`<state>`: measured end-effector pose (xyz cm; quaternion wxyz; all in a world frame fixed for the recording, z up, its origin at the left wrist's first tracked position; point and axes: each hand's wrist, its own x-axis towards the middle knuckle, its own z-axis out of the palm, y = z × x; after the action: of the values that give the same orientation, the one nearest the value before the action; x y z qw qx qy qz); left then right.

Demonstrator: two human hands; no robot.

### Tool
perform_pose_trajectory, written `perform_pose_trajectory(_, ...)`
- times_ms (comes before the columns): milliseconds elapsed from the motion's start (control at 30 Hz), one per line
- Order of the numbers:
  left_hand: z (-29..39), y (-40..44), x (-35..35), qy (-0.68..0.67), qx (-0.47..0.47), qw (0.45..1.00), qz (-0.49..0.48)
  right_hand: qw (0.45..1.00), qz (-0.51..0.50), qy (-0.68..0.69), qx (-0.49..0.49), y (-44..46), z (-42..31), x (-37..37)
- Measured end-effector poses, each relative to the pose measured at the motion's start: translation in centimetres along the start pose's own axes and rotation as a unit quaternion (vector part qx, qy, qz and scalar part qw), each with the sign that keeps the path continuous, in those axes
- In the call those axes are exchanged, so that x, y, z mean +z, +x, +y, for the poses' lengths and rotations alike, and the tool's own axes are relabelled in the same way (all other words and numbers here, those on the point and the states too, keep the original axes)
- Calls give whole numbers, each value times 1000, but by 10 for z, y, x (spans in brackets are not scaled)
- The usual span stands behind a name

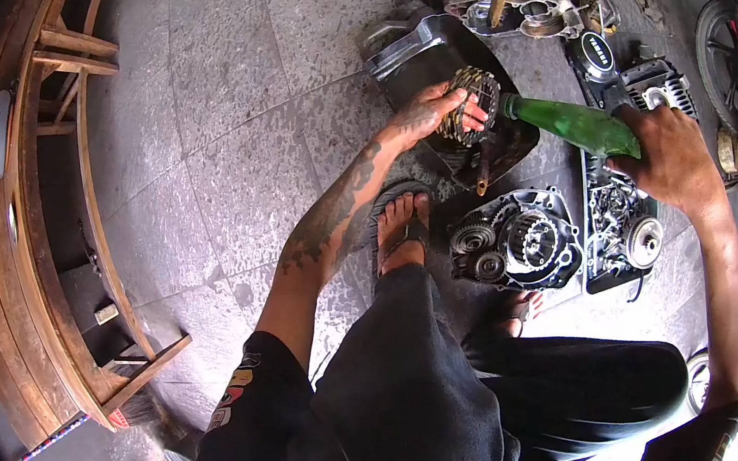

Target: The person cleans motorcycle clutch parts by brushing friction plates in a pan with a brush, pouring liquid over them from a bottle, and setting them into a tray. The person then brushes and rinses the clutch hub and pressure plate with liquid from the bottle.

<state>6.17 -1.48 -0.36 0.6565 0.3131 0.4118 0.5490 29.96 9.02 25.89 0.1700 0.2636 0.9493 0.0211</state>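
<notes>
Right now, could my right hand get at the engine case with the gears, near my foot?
Probably not freely: the right hand is gripping the green bottle, though nothing seems to cover the engine case.

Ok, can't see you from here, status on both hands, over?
Left hand gripping toothed ring part, over black pan. Right hand holding green bottle, mouth beside part. Nothing visible between.

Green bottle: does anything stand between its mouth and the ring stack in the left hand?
Nothing visible does. The bottle, in the right hand, points its mouth at the stack in the left hand, over the pan.
</notes>
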Motion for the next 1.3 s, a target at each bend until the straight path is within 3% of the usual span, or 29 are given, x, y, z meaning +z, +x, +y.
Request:
perform_pose_trajectory(100,-2,3,-1,1,-2,1000,-1,1000,13,-23,-2,0,2,5)
perform_pose_trajectory(267,-5,5,-2,130,28,991,25,999,-20,-24,10,3,0,1)
perform_pose_trajectory(800,-16,10,-4,96,-6,995,19,1000,-2,-17,-14,3,3,6)
perform_pose_trajectory(1067,-4,5,-3,144,20,989,-5,1000,6,-20,-5,3,5,4)
perform_pose_trajectory(1300,4,-1,-7,105,42,993,-30,1000,-3,-3,10,1,13,2)
